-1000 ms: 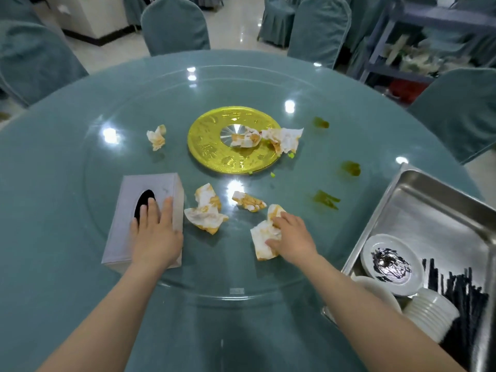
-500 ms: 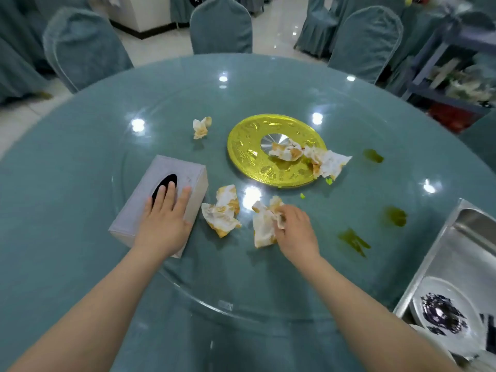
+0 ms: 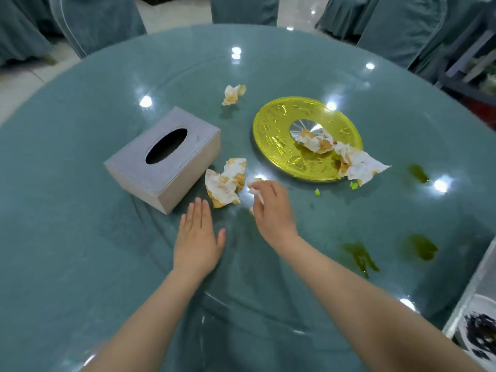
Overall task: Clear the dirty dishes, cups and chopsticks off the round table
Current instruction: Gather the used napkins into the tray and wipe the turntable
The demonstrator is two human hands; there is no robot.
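Note:
My right hand (image 3: 271,210) grips a crumpled, stained napkin (image 3: 254,189) on the glass turntable (image 3: 308,232) of the round table (image 3: 67,237). My left hand (image 3: 198,238) lies flat on the glass, fingers straight, just in front of the grey tissue box (image 3: 165,157). Another dirty napkin (image 3: 225,182) lies between the box and my right hand. Two more soiled napkins (image 3: 338,154) rest on the gold centre disc (image 3: 279,149), and a small one (image 3: 233,94) lies farther back. A steel tray (image 3: 472,288) with a dirty white plate (image 3: 480,328) shows at the lower right edge.
Green sauce smears (image 3: 361,257) and small green scraps (image 3: 354,185) mark the glass on the right. Chairs with teal covers (image 3: 244,9) ring the far side of the table. A cart (image 3: 472,73) stands at the back right.
My left hand has come off the tissue box and now lies on the glass in front of it. My right hand has gathered the napkins into its grip. The view has shifted left.

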